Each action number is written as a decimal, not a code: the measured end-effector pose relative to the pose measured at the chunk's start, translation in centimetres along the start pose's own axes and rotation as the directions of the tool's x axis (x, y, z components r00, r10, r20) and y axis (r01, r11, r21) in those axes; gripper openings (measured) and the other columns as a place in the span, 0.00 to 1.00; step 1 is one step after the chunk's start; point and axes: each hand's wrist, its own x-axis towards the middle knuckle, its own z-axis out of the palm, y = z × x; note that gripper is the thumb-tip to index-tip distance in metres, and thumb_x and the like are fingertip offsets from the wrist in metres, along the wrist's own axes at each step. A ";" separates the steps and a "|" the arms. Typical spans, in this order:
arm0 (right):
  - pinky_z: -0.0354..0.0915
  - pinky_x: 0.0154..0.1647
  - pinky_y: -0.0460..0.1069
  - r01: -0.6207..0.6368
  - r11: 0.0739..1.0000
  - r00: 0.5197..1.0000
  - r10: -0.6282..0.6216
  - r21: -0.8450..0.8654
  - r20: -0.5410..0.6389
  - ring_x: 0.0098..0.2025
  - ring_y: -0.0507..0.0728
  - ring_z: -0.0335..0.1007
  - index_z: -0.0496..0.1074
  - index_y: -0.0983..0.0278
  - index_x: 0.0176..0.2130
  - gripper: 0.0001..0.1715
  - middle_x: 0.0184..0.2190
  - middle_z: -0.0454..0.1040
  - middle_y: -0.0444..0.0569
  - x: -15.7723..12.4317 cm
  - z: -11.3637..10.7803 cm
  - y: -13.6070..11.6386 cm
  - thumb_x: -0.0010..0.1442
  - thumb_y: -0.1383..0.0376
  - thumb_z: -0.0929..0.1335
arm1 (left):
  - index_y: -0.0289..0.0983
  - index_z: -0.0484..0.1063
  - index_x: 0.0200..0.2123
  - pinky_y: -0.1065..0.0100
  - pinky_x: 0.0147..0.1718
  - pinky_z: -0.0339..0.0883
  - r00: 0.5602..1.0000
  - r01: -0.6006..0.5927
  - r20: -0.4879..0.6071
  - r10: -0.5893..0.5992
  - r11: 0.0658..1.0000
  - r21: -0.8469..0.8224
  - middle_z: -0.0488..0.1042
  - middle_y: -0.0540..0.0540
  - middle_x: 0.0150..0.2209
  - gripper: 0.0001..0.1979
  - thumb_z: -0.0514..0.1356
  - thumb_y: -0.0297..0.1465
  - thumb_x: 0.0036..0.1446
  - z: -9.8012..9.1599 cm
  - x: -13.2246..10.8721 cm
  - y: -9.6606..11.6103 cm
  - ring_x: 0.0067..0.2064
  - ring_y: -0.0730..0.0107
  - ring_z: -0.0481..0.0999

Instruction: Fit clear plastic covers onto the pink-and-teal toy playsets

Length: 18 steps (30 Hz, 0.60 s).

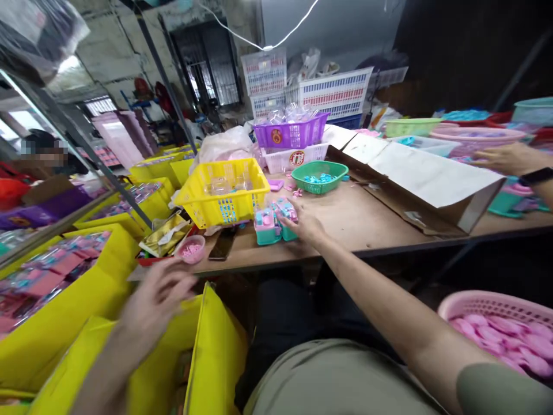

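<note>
Near the table's front edge, two pink-and-teal plastic toys (268, 226) stand side by side. My right hand (306, 223) reaches across from the right, its fingers closed against the right-hand one of the pair. My left hand (151, 302) is blurred by motion above an open yellow box (220, 346). Its fingers look loosely bent and apart, and I see nothing in them. Just beyond it, a small pink cup (191, 250) holds tiny pink pieces. Beside the cup lies a dark phone (222, 244).
A yellow basket (222, 202), a green basket (319, 178) of blue parts and a purple basket (294, 132) stand behind. A long cardboard piece (415, 173) borders the right. Several yellow boxes fill the left. A pink basket (496, 300) sits low right. Another person's hand (505, 158) is far right.
</note>
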 end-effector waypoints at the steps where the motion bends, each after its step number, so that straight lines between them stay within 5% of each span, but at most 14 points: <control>1: 0.77 0.66 0.64 0.037 0.999 0.998 -0.036 -0.005 0.053 0.67 0.74 0.80 0.60 0.55 0.84 0.47 0.70 0.77 0.62 0.0 -0.2 0.5 0.78 0.45 0.71 | 0.48 0.68 0.73 0.50 0.53 0.84 1.000 -0.021 -0.001 0.021 1.000 -0.014 0.83 0.40 0.61 0.39 0.69 0.60 0.69 2.3 2.0 1.8 0.54 0.45 0.88; 3: 0.78 0.66 0.63 0.140 0.990 0.980 -0.139 0.006 0.139 0.66 0.72 0.81 0.61 0.55 0.83 0.43 0.69 0.79 0.60 -0.3 -1.9 2.4 0.78 0.48 0.70 | 0.41 0.64 0.73 0.45 0.66 0.76 0.999 -0.048 -0.018 0.048 0.998 0.036 0.77 0.29 0.69 0.44 0.76 0.51 0.63 8.1 6.9 5.3 0.65 0.33 0.83; 6: 0.79 0.65 0.61 0.244 0.970 0.949 -0.241 0.010 0.203 0.66 0.71 0.82 0.68 0.57 0.78 0.42 0.70 0.78 0.59 -0.3 -5.4 5.3 0.73 0.50 0.73 | 0.32 0.54 0.77 0.42 0.76 0.61 1.000 0.002 -0.017 0.000 0.995 0.098 0.57 0.14 0.80 0.59 0.83 0.47 0.56 16.0 13.7 8.6 0.82 0.19 0.61; 8: 0.81 0.60 0.65 0.208 0.975 0.965 -0.191 -0.079 0.177 0.63 0.74 0.83 0.69 0.56 0.78 0.44 0.71 0.76 0.62 0.0 -6.6 5.6 0.70 0.46 0.74 | 0.30 0.54 0.76 0.40 0.73 0.64 0.999 0.046 0.009 -0.047 0.991 0.122 0.63 0.10 0.76 0.57 0.82 0.47 0.58 19.0 16.2 9.1 0.79 0.15 0.66; 10: 0.81 0.58 0.69 0.148 0.967 0.981 -0.117 -0.206 0.156 0.64 0.81 0.81 0.66 0.56 0.81 0.54 0.71 0.74 0.66 0.5 -6.6 4.6 0.65 0.42 0.77 | 0.33 0.60 0.73 0.40 0.69 0.69 0.997 0.071 0.026 -0.076 0.985 0.159 0.75 0.15 0.69 0.50 0.80 0.48 0.60 19.5 16.8 8.6 0.72 0.17 0.75; 13: 0.80 0.59 0.71 0.125 0.936 0.974 -0.053 -0.328 0.222 0.67 0.86 0.77 0.66 0.61 0.81 0.64 0.68 0.77 0.72 1.7 -5.9 3.0 0.56 0.48 0.84 | 0.42 0.68 0.67 0.44 0.68 0.73 0.992 -0.015 0.127 -0.001 0.992 0.126 0.83 0.31 0.62 0.44 0.81 0.48 0.54 15.6 14.5 6.9 0.68 0.24 0.80; 16: 0.79 0.58 0.68 0.150 0.931 0.960 -0.056 -0.332 0.276 0.62 0.83 0.82 0.75 0.66 0.72 0.54 0.61 0.82 0.72 2.6 -5.5 3.7 0.54 0.53 0.85 | 0.46 0.71 0.67 0.45 0.68 0.75 0.939 -0.115 0.319 0.127 0.992 -0.056 0.83 0.41 0.64 0.47 0.83 0.49 0.49 6.7 9.3 3.4 0.66 0.30 0.81; 18: 0.78 0.53 0.68 0.146 0.952 0.973 -0.089 -0.269 0.212 0.55 0.80 0.85 0.79 0.66 0.67 0.49 0.54 0.85 0.71 2.9 -4.8 4.7 0.57 0.43 0.84 | 0.48 0.74 0.69 0.39 0.66 0.77 0.938 0.023 0.345 0.017 0.994 -0.109 0.84 0.42 0.63 0.49 0.85 0.48 0.45 -0.6 4.2 -0.8 0.66 0.27 0.81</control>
